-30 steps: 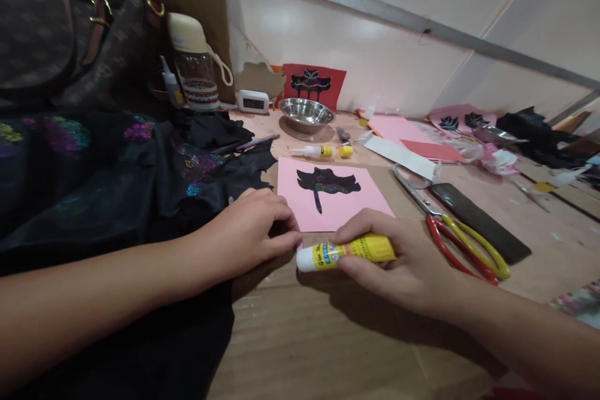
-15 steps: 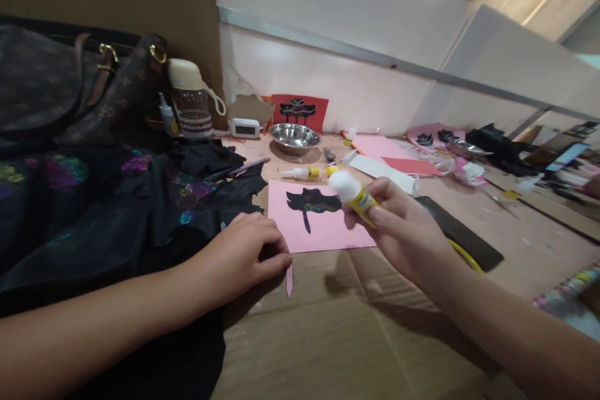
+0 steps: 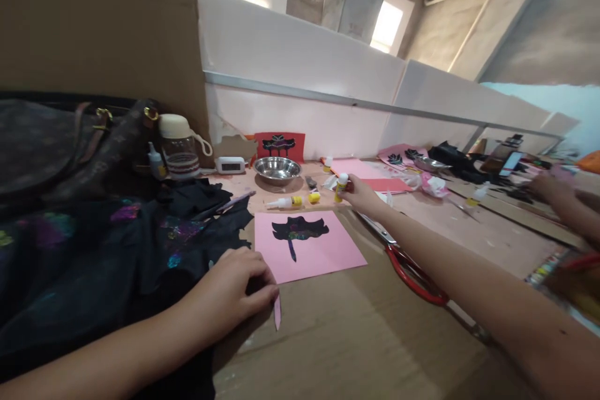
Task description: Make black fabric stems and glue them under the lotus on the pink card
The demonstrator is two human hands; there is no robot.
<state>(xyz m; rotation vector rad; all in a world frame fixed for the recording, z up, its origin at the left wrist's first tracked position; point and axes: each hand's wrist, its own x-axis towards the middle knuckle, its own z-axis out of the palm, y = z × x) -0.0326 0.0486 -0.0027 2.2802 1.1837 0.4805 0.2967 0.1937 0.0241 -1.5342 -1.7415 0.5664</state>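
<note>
My left hand (image 3: 241, 287) rests at the near left corner of a pink paper sheet (image 3: 337, 256). Its thumb and fingers pinch a narrow pointed pink paper strip (image 3: 277, 314). On the sheet lie a black roof-shaped cutout (image 3: 300, 229) with shiny coloured specks and a thin dark strip (image 3: 292, 250) below it. My right hand (image 3: 359, 194) reaches past the sheet, its fingers closed on a small glue bottle (image 3: 340, 190) with a white top and yellow label, held upright at the table surface. Red-handled scissors (image 3: 415, 281) lie partly under my right forearm.
Behind the sheet are another glue bottle (image 3: 285, 202), a yellow cap (image 3: 314, 197), a steel bowl (image 3: 277, 170) and a white digital clock (image 3: 231, 165). Black sequined cloth (image 3: 117, 262) covers the left, beside a drinking bottle (image 3: 179, 147). Another person's hand (image 3: 553, 190) shows at far right.
My right hand has moved away from above the sheet, toward the back, with the glue bottle now lowered and upright. The scissors have come into view. My left hand keeps hold of the strip.
</note>
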